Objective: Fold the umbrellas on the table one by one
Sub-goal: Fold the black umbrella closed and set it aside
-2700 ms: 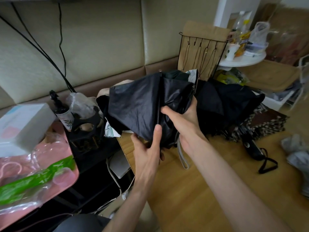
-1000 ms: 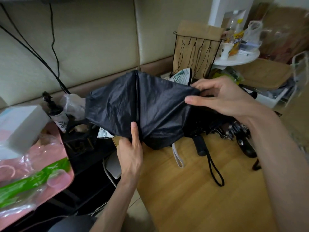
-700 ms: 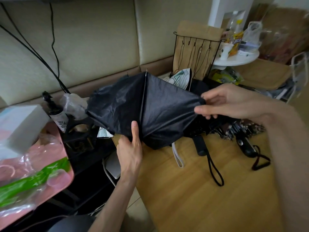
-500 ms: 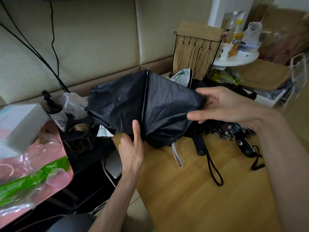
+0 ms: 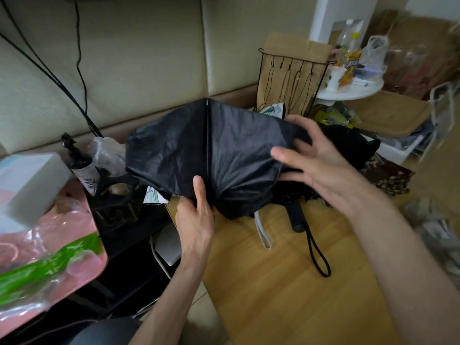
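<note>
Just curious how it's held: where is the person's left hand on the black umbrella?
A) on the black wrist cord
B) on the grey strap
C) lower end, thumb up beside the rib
C: the left hand grips the black umbrella at its lower end, thumb beside the rib.
</note>
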A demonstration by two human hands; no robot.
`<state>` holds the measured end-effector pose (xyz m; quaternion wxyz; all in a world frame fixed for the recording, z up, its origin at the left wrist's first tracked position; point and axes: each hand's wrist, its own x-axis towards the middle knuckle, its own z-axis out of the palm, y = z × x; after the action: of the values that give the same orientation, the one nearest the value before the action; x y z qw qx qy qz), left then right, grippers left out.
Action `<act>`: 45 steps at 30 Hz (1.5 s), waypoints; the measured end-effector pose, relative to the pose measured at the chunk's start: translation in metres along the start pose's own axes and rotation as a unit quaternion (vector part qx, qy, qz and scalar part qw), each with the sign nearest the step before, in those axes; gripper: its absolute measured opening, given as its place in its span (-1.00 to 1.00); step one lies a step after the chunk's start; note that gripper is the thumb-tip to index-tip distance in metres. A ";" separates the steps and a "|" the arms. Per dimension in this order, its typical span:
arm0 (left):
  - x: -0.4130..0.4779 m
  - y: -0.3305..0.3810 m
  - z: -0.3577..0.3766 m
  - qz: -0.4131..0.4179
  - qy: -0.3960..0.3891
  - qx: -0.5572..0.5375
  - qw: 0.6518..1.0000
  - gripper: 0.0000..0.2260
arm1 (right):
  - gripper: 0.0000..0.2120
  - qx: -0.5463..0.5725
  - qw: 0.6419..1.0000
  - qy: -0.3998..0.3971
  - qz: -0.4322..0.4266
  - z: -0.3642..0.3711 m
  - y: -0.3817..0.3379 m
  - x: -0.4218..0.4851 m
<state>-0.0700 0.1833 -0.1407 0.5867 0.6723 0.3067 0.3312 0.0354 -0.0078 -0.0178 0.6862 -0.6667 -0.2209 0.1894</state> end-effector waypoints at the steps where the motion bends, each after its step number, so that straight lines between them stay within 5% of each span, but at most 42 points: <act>1: 0.000 0.001 0.001 0.001 0.002 -0.003 1.000 -0.32 | -0.20 0.002 0.999 0.023 0.033 0.007 0.007 -0.003; 3: 0.001 0.003 0.002 0.008 0.004 -0.012 1.000 -0.34 | -0.19 -0.034 0.993 0.046 0.101 0.019 0.022 -0.012; 5: 0.002 0.004 0.004 0.013 0.009 -0.019 1.000 -0.35 | -0.39 -0.057 0.987 0.072 0.128 0.029 0.038 -0.017; 12: 0.005 0.000 0.011 -0.003 0.023 -0.022 0.999 -0.35 | -0.87 -0.062 0.982 0.177 0.024 0.043 0.064 -0.023; 18: 0.006 0.000 0.017 0.012 0.034 -0.033 0.999 -0.33 | -0.58 0.015 0.988 0.152 -0.005 0.058 0.076 -0.040; 21: 0.006 -0.003 0.017 0.011 0.031 -0.036 0.999 -0.34 | -0.70 0.021 0.988 0.149 0.037 0.056 0.072 -0.033; 26: 0.004 -0.003 0.015 0.014 0.020 -0.056 0.998 -0.32 | -0.87 -0.009 0.975 0.220 -0.025 0.046 0.068 -0.019; 33: -0.002 -0.011 0.014 0.063 -0.091 -0.101 0.989 -0.10 | -0.74 0.120 0.990 0.073 -0.012 0.032 0.045 -0.007; 38: 0.001 -0.025 0.016 0.102 -0.116 -0.057 0.986 -0.04 | -0.65 0.030 0.999 -0.027 -0.033 0.045 0.019 0.002; 42: -0.004 -0.023 0.021 0.088 -0.106 -0.068 0.988 -0.31 | -0.59 -0.078 0.990 -0.101 -0.058 0.075 0.009 0.007; 45: -0.008 -0.021 0.021 0.059 -0.104 -0.079 0.990 -0.49 | -0.53 -0.203 0.950 -0.229 -0.068 0.091 0.007 0.012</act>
<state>-0.0587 0.1671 -0.1645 0.6459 0.6717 0.1767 0.3168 -0.0051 0.0745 -0.0230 0.4787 -0.7141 -0.4507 0.2404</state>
